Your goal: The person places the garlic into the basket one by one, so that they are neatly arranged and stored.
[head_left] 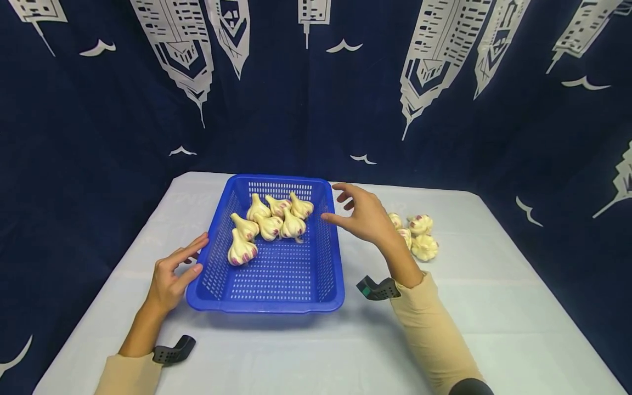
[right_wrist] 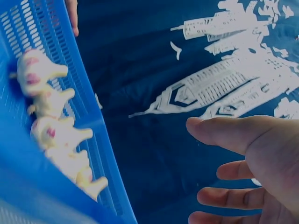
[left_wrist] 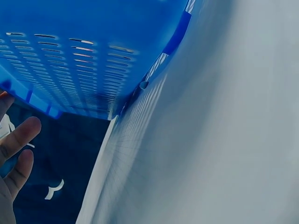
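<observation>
A blue perforated plastic basket (head_left: 269,306) stands in the middle of the head view, holding several garlic bulbs (head_left: 242,250) grouped toward its back and left. My left hand (head_left: 170,280) is at the basket's left side, fingers extended, with fingertips and thumb right at the rim. In the left wrist view, that hand's fingers (left_wrist: 21,137) show beside the basket's outer wall (left_wrist: 93,18). Off the right rim, my right hand (head_left: 362,214) has its fingers spread and loosely bent, nothing between them. The right wrist view shows its thumb (right_wrist: 224,133) apart from the basket.
Several more garlic bulbs (head_left: 423,248) lie on the white-covered table (head_left: 494,307) right of the basket, partly hidden behind my right hand and forearm. A dark blue curtain (head_left: 306,109) with white building prints hangs behind the table.
</observation>
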### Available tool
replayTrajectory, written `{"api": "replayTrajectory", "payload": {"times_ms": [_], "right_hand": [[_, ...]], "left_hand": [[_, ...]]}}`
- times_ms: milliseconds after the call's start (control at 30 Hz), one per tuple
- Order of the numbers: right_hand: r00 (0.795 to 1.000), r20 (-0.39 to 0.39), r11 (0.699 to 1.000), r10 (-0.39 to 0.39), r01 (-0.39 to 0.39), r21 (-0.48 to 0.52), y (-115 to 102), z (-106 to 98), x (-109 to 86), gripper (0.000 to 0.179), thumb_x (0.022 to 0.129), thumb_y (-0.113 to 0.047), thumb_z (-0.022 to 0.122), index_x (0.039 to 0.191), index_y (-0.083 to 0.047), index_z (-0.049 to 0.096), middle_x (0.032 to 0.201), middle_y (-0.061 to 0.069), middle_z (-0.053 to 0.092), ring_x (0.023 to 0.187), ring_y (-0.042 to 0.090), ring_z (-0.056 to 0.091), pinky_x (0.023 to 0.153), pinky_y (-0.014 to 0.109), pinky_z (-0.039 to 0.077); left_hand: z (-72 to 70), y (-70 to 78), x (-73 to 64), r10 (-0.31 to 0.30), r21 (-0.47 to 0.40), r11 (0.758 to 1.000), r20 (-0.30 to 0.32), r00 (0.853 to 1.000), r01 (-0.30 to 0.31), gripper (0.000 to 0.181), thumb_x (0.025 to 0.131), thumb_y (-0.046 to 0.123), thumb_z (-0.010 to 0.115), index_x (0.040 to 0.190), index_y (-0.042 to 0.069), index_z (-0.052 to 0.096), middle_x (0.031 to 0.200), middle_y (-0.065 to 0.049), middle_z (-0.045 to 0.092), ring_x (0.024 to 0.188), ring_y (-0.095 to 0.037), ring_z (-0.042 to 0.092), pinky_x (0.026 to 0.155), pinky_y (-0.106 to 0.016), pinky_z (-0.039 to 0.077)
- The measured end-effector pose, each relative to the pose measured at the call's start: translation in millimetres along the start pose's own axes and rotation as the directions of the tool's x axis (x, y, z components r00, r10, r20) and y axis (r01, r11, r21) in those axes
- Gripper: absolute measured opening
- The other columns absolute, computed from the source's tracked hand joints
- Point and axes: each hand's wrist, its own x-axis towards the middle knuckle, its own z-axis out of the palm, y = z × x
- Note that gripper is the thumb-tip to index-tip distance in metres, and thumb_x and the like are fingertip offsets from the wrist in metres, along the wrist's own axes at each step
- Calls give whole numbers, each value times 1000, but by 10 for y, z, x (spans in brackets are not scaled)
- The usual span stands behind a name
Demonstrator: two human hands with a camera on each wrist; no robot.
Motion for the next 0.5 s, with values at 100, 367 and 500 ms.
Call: {"api": "replayTrajectory", "payload": {"times_ms": [100, 367, 500], "right_hand": [[999, -32, 1000, 10, -10, 0, 109, -35, -35, 70, 81, -40, 79, 138, -8, 55, 115, 14, 67, 101, 31, 65, 79, 44, 54], [994, -103, 999, 35, -35, 10, 396, -119, -158, 65, 81, -34, 80, 134, -4, 57, 110, 16, 68, 98, 33, 66, 81, 47, 53], [994, -99, 999, 38, -39, -4, 541, -140, -209, 65, 82, -34, 79, 134, -3, 57, 109, 17, 68, 97, 34, 66, 82, 48, 52]], "left_hand": [[-11, 1, -10, 8, -2, 1000, 9, 1000, -8, 48, 74, -8, 60, 121, -9, 65, 130, -21, 61, 92, -2, 59, 76, -18, 41], [-12, -3, -12, 2, -25, 1000, 10, 1000, -2, 48, 74, -9, 60, 122, -9, 65, 131, -21, 61, 93, -2, 60, 76, -18, 42], [-15, 8, -5, 6, -24, 1000, 14, 1000, -6, 48, 75, -8, 60, 122, -9, 65, 132, -17, 60, 95, -1, 60, 76, -19, 42]]}}
